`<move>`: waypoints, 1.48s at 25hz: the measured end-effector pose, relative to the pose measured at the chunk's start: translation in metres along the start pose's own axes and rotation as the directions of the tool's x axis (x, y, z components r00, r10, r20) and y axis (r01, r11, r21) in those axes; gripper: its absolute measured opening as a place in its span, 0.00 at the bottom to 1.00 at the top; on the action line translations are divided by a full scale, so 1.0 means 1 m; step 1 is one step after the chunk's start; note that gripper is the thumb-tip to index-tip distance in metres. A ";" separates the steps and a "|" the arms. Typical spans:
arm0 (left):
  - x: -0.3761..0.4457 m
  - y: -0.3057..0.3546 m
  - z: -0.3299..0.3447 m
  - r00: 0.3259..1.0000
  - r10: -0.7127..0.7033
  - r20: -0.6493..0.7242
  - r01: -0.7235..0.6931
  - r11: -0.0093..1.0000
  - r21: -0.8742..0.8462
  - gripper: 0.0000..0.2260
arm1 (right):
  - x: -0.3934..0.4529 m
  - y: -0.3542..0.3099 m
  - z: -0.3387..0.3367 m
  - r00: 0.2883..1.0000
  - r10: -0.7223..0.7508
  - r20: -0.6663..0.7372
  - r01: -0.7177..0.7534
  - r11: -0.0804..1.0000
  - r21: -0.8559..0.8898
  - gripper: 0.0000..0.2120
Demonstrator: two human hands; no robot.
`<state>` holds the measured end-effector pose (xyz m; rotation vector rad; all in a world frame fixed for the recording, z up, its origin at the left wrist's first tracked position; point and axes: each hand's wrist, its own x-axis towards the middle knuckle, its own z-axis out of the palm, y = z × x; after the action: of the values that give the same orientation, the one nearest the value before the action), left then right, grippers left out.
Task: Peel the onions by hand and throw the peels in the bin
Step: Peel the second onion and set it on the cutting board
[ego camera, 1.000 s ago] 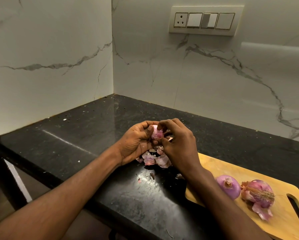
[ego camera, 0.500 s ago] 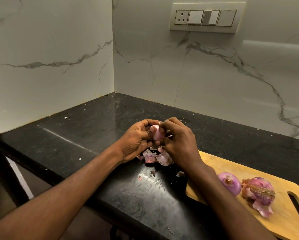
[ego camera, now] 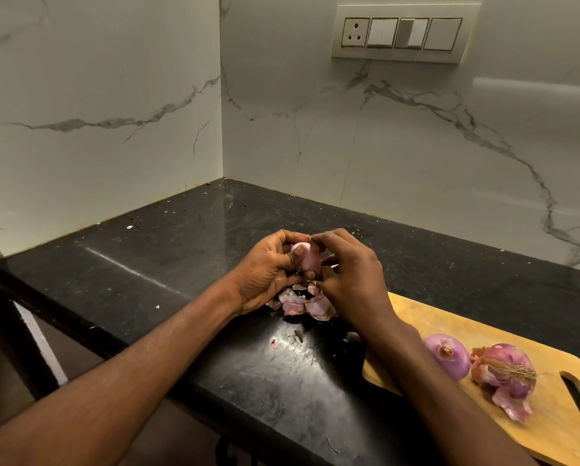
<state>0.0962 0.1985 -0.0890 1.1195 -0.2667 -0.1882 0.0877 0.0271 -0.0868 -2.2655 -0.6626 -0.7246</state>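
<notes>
The left hand (ego camera: 265,269) grips a small pink onion (ego camera: 304,257), fingers curled round its far side and the thumb pressed across its near face. The right hand (ego camera: 352,274) meets it from the other side: its fingertips (ego camera: 317,237) pinch at the top of the onion, where a thin sliver of skin shows between them. Directly below both sets of fingers, a heap of pink peels (ego camera: 302,302) lies on the black countertop (ego camera: 167,257), partly covered by the heels of the hands. Small scraps (ego camera: 298,335) lie nearer the person than the heap. To the right of the right wrist, a wooden cutting board (ego camera: 449,317) carries a peeled onion (ego camera: 448,359) touching a partly peeled onion (ego camera: 503,369) with loose skin hanging. No bin is in view.
</notes>
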 end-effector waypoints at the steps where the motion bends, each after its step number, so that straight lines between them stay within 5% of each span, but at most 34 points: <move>1: 0.000 -0.001 0.000 1.000 0.001 0.010 -0.001 1.000 0.018 0.16 | 0.000 -0.001 0.000 1.000 0.010 0.022 -0.010 1.000 -0.014 0.20; 5: 0.002 -0.003 -0.003 1.000 -0.004 0.011 0.004 0.999 0.054 0.13 | 0.002 -0.003 -0.002 0.998 0.007 0.066 -0.002 0.998 -0.070 0.16; 13: 0.000 0.001 0.002 0.997 0.003 -0.077 -0.004 1.000 -0.016 0.19 | 0.000 -0.006 -0.005 1.000 -0.028 -0.014 0.027 1.000 -0.005 0.24; 25: 0.000 0.001 0.002 0.995 0.006 -0.095 -0.006 1.000 -0.003 0.26 | 0.003 -0.014 -0.007 0.997 0.013 -0.079 -0.016 0.999 -0.034 0.19; 31: 0.001 0.001 0.004 0.994 0.010 -0.107 -0.009 1.000 0.006 0.21 | 0.003 -0.013 -0.003 0.997 0.006 -0.075 -0.012 0.996 -0.089 0.10; 37: 0.002 -0.002 0.003 1.000 -0.027 -0.013 0.027 0.999 0.025 0.25 | -0.001 -0.013 -0.002 1.000 0.010 -0.030 -0.011 0.999 -0.050 0.24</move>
<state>0.0974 0.1945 -0.0894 1.1492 -0.2433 -0.2023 0.0785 0.0346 -0.0804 -2.2979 -0.6246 -0.7759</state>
